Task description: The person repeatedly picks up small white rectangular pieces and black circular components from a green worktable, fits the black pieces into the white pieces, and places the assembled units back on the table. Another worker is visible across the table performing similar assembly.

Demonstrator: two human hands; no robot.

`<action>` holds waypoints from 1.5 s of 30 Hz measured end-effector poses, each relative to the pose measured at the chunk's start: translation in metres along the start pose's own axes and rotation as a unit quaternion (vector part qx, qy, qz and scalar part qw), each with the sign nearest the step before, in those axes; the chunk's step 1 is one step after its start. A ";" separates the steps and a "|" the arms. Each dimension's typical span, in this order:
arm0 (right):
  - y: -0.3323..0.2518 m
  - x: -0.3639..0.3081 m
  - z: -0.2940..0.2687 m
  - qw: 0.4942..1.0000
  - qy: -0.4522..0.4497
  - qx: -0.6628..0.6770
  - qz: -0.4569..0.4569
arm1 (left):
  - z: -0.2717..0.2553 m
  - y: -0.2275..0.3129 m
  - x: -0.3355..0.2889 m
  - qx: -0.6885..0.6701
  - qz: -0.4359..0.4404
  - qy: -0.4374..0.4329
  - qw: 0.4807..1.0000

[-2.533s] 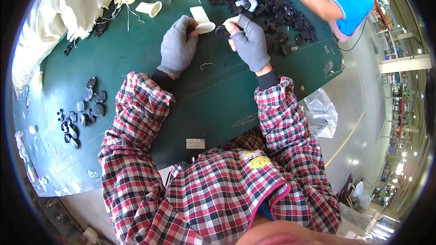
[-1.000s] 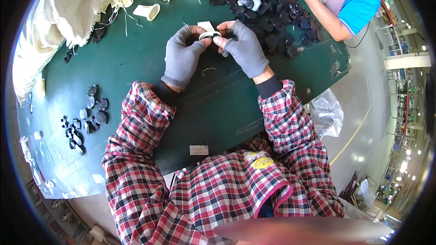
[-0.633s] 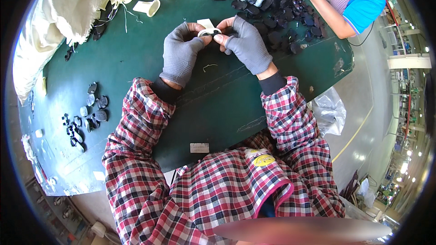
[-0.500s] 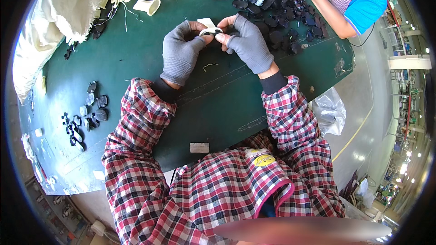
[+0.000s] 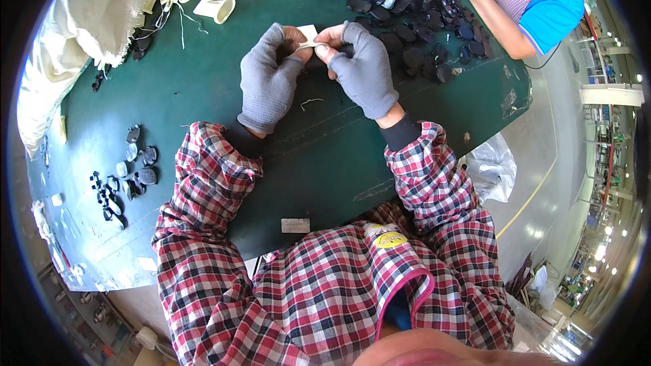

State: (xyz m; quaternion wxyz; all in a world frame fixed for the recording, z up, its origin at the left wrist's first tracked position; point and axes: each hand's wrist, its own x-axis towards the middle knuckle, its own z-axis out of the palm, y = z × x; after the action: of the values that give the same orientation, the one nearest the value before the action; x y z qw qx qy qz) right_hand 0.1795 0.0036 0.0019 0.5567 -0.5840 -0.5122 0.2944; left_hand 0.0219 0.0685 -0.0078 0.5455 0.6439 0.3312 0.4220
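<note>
- Long workshop floor runs off along the right, and before me a dark green desk fills the middle.
- Both hands meet over the far middle of it: the left hand in a grey fingerless glove and the right hand in a matching glove.
- Between them sits a cream-coloured, soft-looking piece with a flat tab and a rim; its tab points away from the person, so I'd take its long axis as running near to far.
- Its rim lies at the near end, crosswise between the two sets of fingers, which pinch it, left from the left and right from the right.
- Neither hand is nearer, since both touch it; whether anything black is tucked under those fingers, I can't tell.
- Far left of the hands lies one loose cream flared tube, well apart from them, its wide mouth turned right.
- Far right, nearer the right hand than the left, spreads a heap of black, flat rounded pieces; a smaller black cluster lies near left.
</note>
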 end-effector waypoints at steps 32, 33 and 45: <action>0.003 -0.002 -0.007 0.990 -0.036 0.132 0.043 | -0.011 -0.017 0.006 -0.212 -0.036 -0.094 0.972; 0.009 0.000 -0.008 0.996 -0.032 0.078 0.029 | -0.011 -0.017 0.006 -0.204 -0.035 -0.093 0.974; 0.001 -0.004 -0.006 0.996 -0.017 0.049 0.070 | -0.005 -0.003 0.003 -0.123 -0.031 -0.058 0.990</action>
State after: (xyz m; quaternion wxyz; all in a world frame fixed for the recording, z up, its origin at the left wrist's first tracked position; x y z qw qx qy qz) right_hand 0.1841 -0.0019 0.0013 0.5541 -0.5851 -0.4646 0.3671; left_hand 0.0186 0.0740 -0.0103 0.6520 0.5845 0.2643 0.4042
